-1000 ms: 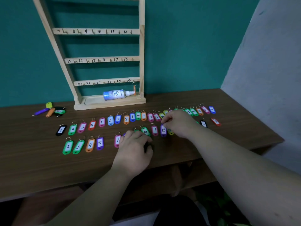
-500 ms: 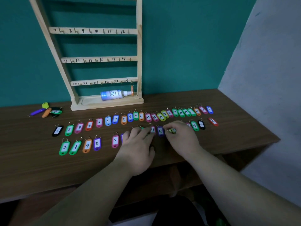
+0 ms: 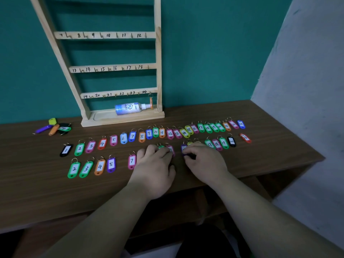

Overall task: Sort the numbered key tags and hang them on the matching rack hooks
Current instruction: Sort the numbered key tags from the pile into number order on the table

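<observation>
A dark wooden table (image 3: 37, 183) stands against a teal wall (image 3: 204, 53) beside a grey wall (image 3: 307, 71).

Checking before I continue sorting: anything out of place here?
A spray bottle lies on its side in the rack's base tray. A loose heap of tags sits apart at the far left, and a red tag at the right end lies askew, off both rows.

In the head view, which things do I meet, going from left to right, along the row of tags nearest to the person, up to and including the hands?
green tag 2 → green tag 3 → orange tag 4 → purple tag 5 → pink tag 7 → left hand → right hand
</observation>
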